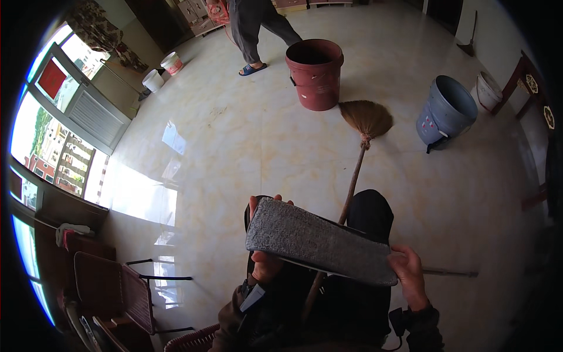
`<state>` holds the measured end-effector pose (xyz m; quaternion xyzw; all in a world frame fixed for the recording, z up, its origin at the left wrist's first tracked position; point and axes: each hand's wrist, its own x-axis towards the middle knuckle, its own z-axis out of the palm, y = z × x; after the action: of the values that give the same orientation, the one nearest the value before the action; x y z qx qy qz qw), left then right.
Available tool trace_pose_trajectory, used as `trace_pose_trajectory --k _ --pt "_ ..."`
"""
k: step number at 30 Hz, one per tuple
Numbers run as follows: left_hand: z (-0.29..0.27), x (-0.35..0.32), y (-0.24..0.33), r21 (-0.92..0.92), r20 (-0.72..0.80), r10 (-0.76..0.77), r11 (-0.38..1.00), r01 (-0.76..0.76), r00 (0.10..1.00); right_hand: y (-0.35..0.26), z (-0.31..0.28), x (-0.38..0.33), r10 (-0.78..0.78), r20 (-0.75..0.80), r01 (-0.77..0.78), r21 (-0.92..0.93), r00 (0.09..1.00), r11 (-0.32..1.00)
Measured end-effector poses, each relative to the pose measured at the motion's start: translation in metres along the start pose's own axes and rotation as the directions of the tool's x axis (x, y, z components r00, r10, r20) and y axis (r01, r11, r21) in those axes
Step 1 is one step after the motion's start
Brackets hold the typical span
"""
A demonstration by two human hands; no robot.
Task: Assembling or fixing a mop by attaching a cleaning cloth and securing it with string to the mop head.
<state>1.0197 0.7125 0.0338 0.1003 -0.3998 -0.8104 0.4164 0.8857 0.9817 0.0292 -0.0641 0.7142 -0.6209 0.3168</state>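
I hold a flat grey mop head (319, 242) with a fuzzy pad across my lap, its pad side facing up. My left hand (265, 261) grips its left end, fingers curled over the far edge. My right hand (409, 276) grips its right end. A thin metal handle (448, 273) sticks out to the right past my right hand. A straw broom (365, 126) with a wooden stick leans between my knees, bristles resting on the floor ahead.
A dark red bucket (315, 73) and a grey bucket (446, 111) stand on the shiny tiled floor. Another person's legs (255, 35) are beyond the red bucket. White buckets (163, 70) sit at far left, one (488, 91) at right. Dark red chairs (120, 287) are at my left.
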Motion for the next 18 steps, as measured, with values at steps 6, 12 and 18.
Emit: trace_pose_trajectory --k 6,12,18 --pt "0.002 0.004 -0.004 -0.039 0.051 -0.012 0.999 0.014 0.999 0.004 0.000 0.007 0.065 0.082 -0.074 0.111 0.994 0.991" --pt "-0.010 0.007 -0.018 -0.114 0.192 -0.056 0.990 0.079 0.980 0.010 0.001 0.000 0.065 0.094 -0.083 0.211 0.993 0.974" --pt "-0.011 0.012 -0.021 -0.228 0.237 -0.035 0.969 0.091 0.971 0.013 0.002 -0.010 -0.183 -0.110 0.178 -0.061 0.977 0.982"
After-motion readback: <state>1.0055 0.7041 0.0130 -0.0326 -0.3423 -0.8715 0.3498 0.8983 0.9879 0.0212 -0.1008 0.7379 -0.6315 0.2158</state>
